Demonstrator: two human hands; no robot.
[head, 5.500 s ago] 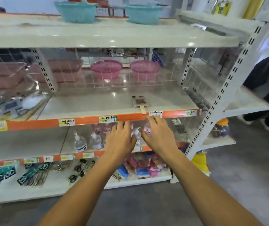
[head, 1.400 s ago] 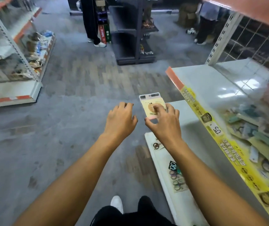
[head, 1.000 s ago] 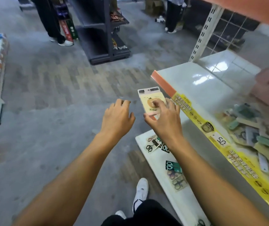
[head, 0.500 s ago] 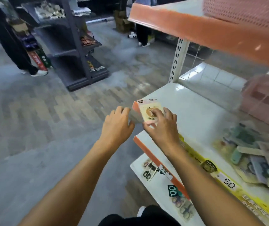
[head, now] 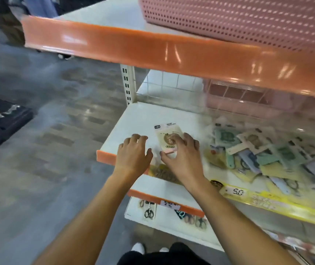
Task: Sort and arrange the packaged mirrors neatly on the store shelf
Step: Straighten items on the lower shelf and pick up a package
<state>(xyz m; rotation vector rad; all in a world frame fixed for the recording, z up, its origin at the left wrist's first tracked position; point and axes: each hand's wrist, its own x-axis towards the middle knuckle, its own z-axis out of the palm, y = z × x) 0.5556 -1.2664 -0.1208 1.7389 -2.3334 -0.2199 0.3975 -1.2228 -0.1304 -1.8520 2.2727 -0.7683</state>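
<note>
right hand (head: 181,157) pinches cream card-backed packaged mirror (head: 169,137) over bare white shelf (head: 133,119), likely starting tidy row; left hand (head: 133,153) loosely curled, empty; jumbled mirror pile (head: 267,155) right.

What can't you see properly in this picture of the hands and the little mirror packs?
All in the head view:
- Packaged mirror: the right hand covers its lower part; the print is too small to read.
- Pile of packaged mirrors: blurred and overlapping, so they cannot be counted.
- Left hand: its palm faces down, so contact with the shelf is unclear.
- Pink basket: cut off by the top edge.
</note>
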